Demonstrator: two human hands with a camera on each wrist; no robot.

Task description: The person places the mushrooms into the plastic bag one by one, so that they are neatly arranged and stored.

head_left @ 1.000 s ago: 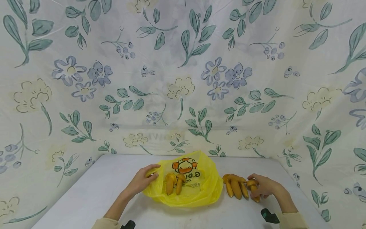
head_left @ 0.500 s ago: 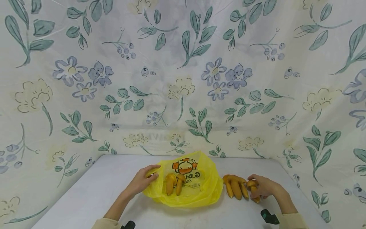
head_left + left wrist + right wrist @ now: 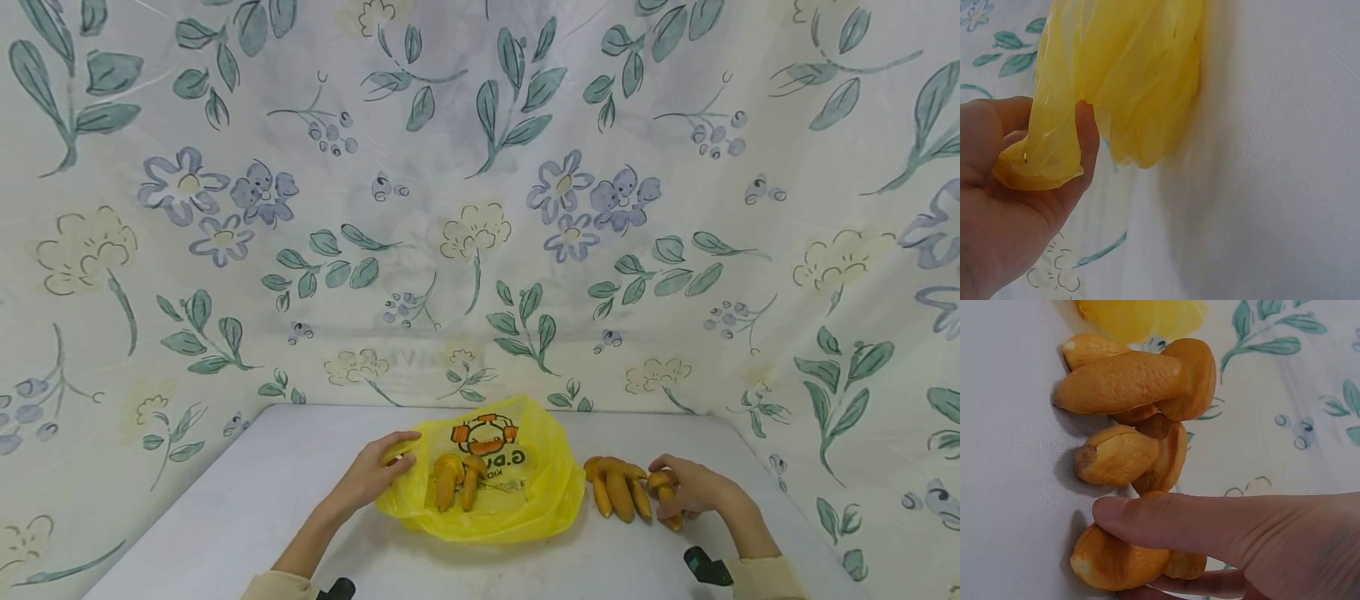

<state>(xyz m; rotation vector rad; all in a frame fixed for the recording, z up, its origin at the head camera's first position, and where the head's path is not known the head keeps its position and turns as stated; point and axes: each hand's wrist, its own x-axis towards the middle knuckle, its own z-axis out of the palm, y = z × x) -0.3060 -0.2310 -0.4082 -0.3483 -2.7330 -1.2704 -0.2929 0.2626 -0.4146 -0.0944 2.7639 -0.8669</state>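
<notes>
My left hand (image 3: 375, 471) holds the left edge of a yellow plastic bag (image 3: 551, 504) printed with a cartoon duck. In the left wrist view, a fold of the bag (image 3: 1054, 137) lies between thumb and fingers. Two orange-brown mushrooms (image 3: 447, 483) lie side by side in the bag's mouth. Over at the right, my right hand (image 3: 701, 487) pinches a mushroom (image 3: 1113, 559) by its stem, thumb on the upper side and fingers beneath, partly hidden. Just left of that hand, several more mushrooms (image 3: 618, 492) sit close together on the table, stems toward me.
The white table (image 3: 225, 500) reaches back to a flower-printed cloth (image 3: 480, 317) that hangs behind it and along both sides. Dark devices (image 3: 707, 567) show near the sleeves at the lower edge. The bag's right side ends close to the row of mushrooms.
</notes>
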